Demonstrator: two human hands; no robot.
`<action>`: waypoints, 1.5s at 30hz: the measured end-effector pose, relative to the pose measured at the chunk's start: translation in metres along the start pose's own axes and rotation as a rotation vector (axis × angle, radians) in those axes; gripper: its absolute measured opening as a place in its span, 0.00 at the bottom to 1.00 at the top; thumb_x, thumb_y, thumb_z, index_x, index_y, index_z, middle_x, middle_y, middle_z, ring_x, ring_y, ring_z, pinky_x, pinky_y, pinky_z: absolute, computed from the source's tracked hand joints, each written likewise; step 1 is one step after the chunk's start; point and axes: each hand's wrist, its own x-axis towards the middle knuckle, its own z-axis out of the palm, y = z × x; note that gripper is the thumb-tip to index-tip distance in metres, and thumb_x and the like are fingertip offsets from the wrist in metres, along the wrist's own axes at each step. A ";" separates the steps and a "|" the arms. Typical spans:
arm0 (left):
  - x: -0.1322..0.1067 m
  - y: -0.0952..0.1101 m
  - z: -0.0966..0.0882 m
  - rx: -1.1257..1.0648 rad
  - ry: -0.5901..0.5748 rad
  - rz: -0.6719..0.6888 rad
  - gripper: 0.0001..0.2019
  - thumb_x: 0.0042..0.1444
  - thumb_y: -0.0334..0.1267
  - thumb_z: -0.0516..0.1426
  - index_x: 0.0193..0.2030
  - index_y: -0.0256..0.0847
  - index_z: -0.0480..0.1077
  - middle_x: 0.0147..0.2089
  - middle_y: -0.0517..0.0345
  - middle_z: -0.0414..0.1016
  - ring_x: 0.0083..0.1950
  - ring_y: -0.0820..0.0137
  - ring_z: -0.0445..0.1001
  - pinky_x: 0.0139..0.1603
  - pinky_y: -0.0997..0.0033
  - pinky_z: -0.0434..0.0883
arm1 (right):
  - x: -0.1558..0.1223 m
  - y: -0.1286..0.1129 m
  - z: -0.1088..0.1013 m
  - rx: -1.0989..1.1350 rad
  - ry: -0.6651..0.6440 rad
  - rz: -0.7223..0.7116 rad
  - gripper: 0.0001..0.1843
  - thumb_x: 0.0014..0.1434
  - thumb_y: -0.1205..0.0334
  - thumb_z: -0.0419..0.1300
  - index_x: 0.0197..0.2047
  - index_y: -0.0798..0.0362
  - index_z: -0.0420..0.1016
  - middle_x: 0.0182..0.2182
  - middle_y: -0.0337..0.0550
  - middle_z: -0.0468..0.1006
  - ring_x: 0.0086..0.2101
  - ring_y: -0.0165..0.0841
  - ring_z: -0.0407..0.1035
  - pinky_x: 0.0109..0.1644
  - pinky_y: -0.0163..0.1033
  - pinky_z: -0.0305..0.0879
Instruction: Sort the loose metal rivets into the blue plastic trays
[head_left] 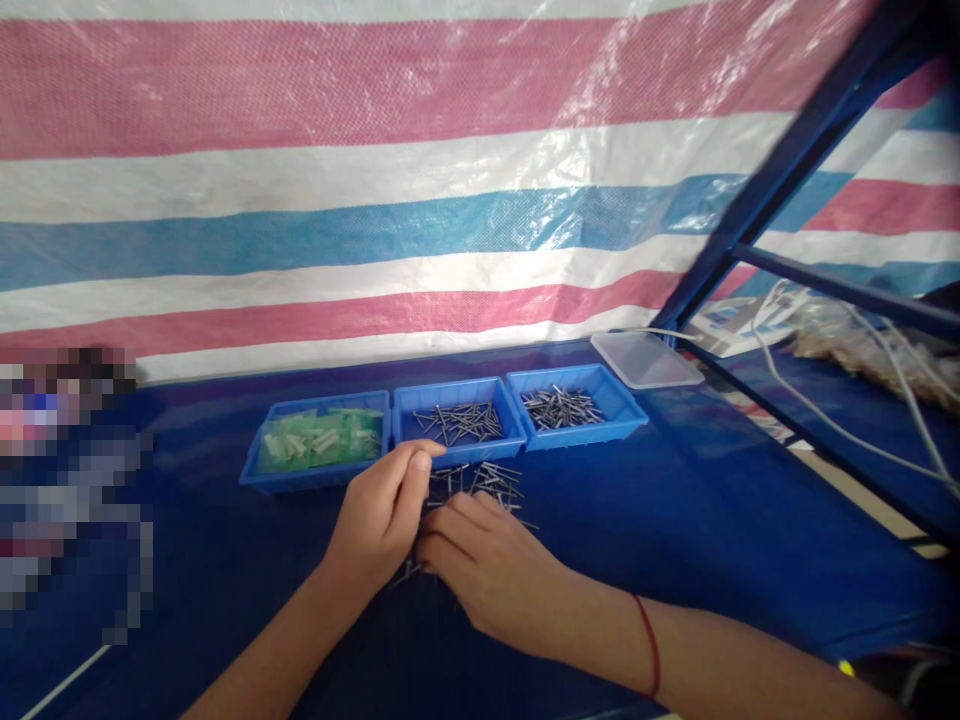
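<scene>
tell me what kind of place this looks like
Probably a makeshift small-parts workbench. A striped plastic tarp serves as the back wall, three blue trays hold sorted metal pins and green pieces, and the left hand and right hand work over loose pins on a blue table.

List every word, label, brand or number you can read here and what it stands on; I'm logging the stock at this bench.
No readable text anywhere in this view.
Blue trays: no labels or numbers visible on their walls.
Striped tarp: colour bands only, no print.
Clear lid: unmarked.
Pixelated patch at far left: blurred out, nothing legible.
Left hand and right hand, over loose metal pins: no writing.
</scene>
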 end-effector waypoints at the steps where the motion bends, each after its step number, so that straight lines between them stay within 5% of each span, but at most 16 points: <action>1: -0.001 0.000 0.001 -0.076 0.043 -0.054 0.15 0.67 0.39 0.42 0.43 0.40 0.69 0.30 0.59 0.71 0.30 0.72 0.70 0.34 0.73 0.68 | 0.000 0.002 -0.004 0.087 0.058 0.070 0.08 0.64 0.68 0.49 0.39 0.54 0.69 0.35 0.46 0.73 0.36 0.36 0.62 0.40 0.43 0.58; 6: -0.007 0.003 0.012 -0.422 0.056 -0.081 0.22 0.67 0.48 0.40 0.39 0.39 0.69 0.30 0.57 0.69 0.28 0.72 0.67 0.29 0.73 0.68 | -0.001 0.010 -0.014 0.689 0.285 0.461 0.09 0.66 0.62 0.47 0.37 0.52 0.65 0.30 0.39 0.70 0.31 0.30 0.63 0.36 0.36 0.61; 9: -0.010 0.007 0.018 -0.395 0.022 -0.093 0.10 0.60 0.45 0.54 0.37 0.41 0.68 0.33 0.58 0.71 0.31 0.72 0.70 0.31 0.74 0.70 | 0.000 0.008 -0.011 0.934 0.294 0.559 0.10 0.66 0.56 0.49 0.37 0.52 0.65 0.30 0.38 0.69 0.32 0.30 0.64 0.37 0.35 0.62; 12: -0.010 0.010 0.020 -0.356 0.043 -0.112 0.04 0.57 0.38 0.56 0.38 0.42 0.69 0.34 0.59 0.72 0.33 0.71 0.72 0.33 0.74 0.71 | 0.000 0.006 -0.009 1.036 0.294 0.599 0.12 0.65 0.52 0.50 0.36 0.52 0.66 0.30 0.39 0.69 0.35 0.31 0.65 0.40 0.36 0.62; 22: -0.010 0.014 0.017 -0.280 0.084 -0.051 0.05 0.58 0.36 0.56 0.31 0.42 0.70 0.30 0.60 0.73 0.32 0.72 0.72 0.32 0.74 0.71 | -0.003 0.003 -0.015 1.173 0.255 0.622 0.11 0.63 0.52 0.53 0.35 0.51 0.67 0.31 0.39 0.68 0.34 0.31 0.64 0.40 0.35 0.64; 35: -0.009 0.002 0.020 -0.246 0.087 0.007 0.03 0.58 0.35 0.57 0.33 0.41 0.71 0.32 0.61 0.74 0.34 0.72 0.73 0.35 0.75 0.70 | -0.001 0.017 -0.008 0.903 0.216 0.586 0.10 0.63 0.56 0.54 0.34 0.52 0.69 0.27 0.38 0.67 0.29 0.29 0.61 0.35 0.35 0.63; 45: 0.000 -0.007 0.013 -0.201 0.028 0.106 0.03 0.58 0.31 0.57 0.38 0.42 0.71 0.36 0.60 0.73 0.35 0.74 0.72 0.35 0.76 0.69 | -0.001 0.028 -0.008 0.826 0.368 0.608 0.02 0.59 0.64 0.57 0.34 0.51 0.67 0.28 0.36 0.67 0.28 0.28 0.61 0.31 0.34 0.60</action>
